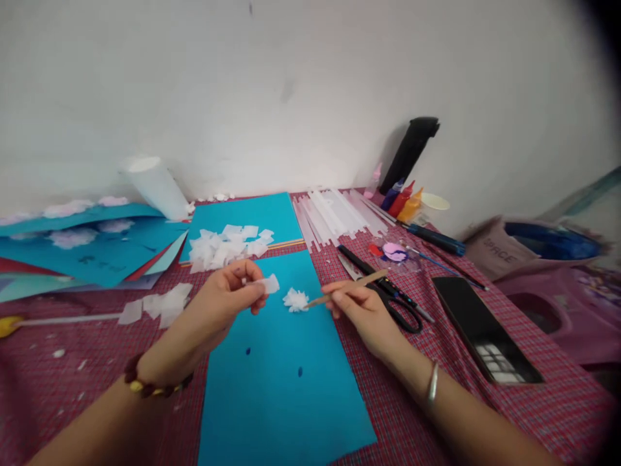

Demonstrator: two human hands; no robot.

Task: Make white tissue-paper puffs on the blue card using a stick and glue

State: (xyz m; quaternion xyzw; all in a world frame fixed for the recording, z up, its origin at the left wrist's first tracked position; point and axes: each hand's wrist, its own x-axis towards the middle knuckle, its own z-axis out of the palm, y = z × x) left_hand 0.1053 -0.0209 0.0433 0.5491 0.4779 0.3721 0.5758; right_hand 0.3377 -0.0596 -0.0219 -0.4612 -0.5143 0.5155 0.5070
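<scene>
My left hand (245,288) pinches a small piece of white tissue paper (270,284) above a blue sheet of paper (272,395). Between the fingers of my right hand (356,310) is a thin wooden stick (361,283), slanting down to the left. Its lower end meets a fluffy tuft of white tissue paper (295,299) on the blue sheet. Two small dark blue spots mark the sheet below the tuft. A pile of cut tissue squares (218,249) lies behind my left hand. Black-handled scissors (405,318) rest just right of my right hand.
White paper strips (334,213) lie at the back, near paint bottles (402,202). A phone (485,330) lies at right, and a paint-smeared palette (395,252) sits behind the scissors. Folded blue sheets (111,249) and a white roll (154,188) stand left. A wall rises behind the table.
</scene>
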